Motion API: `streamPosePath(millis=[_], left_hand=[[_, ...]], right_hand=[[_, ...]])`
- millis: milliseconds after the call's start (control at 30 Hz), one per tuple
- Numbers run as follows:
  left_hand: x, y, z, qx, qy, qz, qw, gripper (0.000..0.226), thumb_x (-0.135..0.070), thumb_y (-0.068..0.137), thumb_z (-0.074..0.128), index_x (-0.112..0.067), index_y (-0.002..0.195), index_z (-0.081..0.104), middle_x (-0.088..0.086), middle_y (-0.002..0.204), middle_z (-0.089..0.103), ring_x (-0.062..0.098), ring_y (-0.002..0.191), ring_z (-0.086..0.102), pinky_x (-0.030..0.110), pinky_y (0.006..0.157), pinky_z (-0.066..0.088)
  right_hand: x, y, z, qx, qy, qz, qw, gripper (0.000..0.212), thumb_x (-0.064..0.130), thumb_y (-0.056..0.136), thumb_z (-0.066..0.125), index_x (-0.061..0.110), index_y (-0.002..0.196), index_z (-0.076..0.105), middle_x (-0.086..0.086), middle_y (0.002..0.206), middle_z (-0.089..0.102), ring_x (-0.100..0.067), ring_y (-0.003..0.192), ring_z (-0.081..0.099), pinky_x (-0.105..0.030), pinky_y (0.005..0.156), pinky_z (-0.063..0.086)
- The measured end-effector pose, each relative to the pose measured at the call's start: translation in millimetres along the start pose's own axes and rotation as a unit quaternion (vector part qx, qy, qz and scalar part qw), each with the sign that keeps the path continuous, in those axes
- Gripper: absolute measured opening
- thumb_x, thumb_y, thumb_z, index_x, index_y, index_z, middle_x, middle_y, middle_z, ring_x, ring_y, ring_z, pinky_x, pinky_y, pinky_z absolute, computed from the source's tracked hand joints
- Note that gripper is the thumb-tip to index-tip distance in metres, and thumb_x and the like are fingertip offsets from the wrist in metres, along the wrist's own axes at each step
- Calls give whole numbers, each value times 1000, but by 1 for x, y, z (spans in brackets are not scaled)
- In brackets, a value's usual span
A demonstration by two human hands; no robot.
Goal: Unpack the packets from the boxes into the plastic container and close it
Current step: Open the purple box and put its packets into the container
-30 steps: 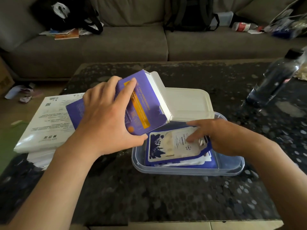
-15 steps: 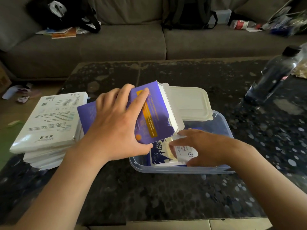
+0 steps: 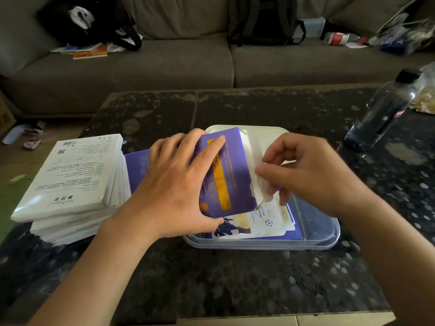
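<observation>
1. A dark, speckled table (image 3: 235,278) is seen in the foreground, its top marked with pale patches.
2. A clear bottle (image 3: 383,111) with a black cap is stood near the table's right edge.
3. Just beside that bottle, a clear bag (image 3: 426,100) is laid; its yellowish contents may be food, but they are blurred.
4. A grey sofa (image 3: 179,64) is set beyond the table.
5. A black bag (image 3: 94,22) is slumped on the sofa's left seat, with papers (image 3: 89,49) spread beside it.
6. A dark backpack (image 3: 266,17) is leaned against the sofa back, near the middle.
7. A red-labelled bottle (image 3: 339,38) is laid on its side on the right seat, near a heap of clutter (image 3: 404,36).
8. Litter (image 3: 26,136) is scattered on the floor at the left.
</observation>
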State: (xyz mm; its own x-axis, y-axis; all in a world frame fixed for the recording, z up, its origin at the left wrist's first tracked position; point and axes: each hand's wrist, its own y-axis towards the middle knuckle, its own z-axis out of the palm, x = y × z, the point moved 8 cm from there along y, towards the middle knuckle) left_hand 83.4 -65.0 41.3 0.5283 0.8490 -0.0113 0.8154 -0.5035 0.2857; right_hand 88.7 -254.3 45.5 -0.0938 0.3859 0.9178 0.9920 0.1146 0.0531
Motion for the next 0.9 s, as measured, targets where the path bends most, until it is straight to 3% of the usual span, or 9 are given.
streamPosePath(millis=[267, 433, 600, 900], left_hand=[[-6, 0, -3, -15, -48, 25, 998, 122, -80, 55, 62, -18, 154, 28, 4, 152, 37, 29, 135, 40, 47, 111, 29], [-13, -1, -4, -21, -60, 41, 997, 121, -79, 56, 63, -18, 154, 27, 5, 153, 37, 29, 136, 41, 49, 112, 31], [-23, -1, -4, -19, -34, 58, 998, 120, -77, 57, 70, -17, 153, 29, 8, 153, 39, 31, 135, 42, 50, 111, 33], [-11, -1, -3, -11, -11, 42, 999, 120, -77, 56, 68, -17, 152, 31, 8, 153, 38, 32, 136, 41, 50, 112, 30]], right_hand=[[-14, 3, 11, 76, 44, 38, 995, 24, -3, 86, 72, 9, 104, 62, -11, 85, 71, -27, 73, 74, -46, 62, 63], [-23, 5, 23, 64, -33, 44, 996, 42, 10, 76, 87, 16, 103, 56, -7, 86, 68, -23, 71, 72, -45, 55, 62], [-27, 10, 28, 26, -127, 22, 991, 49, 17, 74, 89, 21, 105, 52, 4, 97, 66, -18, 85, 68, -31, 63, 59], [-31, 12, 17, 9, -42, 27, 999, 20, 14, 80, 82, 17, 95, 70, 2, 84, 74, -16, 74, 73, -43, 67, 64]])
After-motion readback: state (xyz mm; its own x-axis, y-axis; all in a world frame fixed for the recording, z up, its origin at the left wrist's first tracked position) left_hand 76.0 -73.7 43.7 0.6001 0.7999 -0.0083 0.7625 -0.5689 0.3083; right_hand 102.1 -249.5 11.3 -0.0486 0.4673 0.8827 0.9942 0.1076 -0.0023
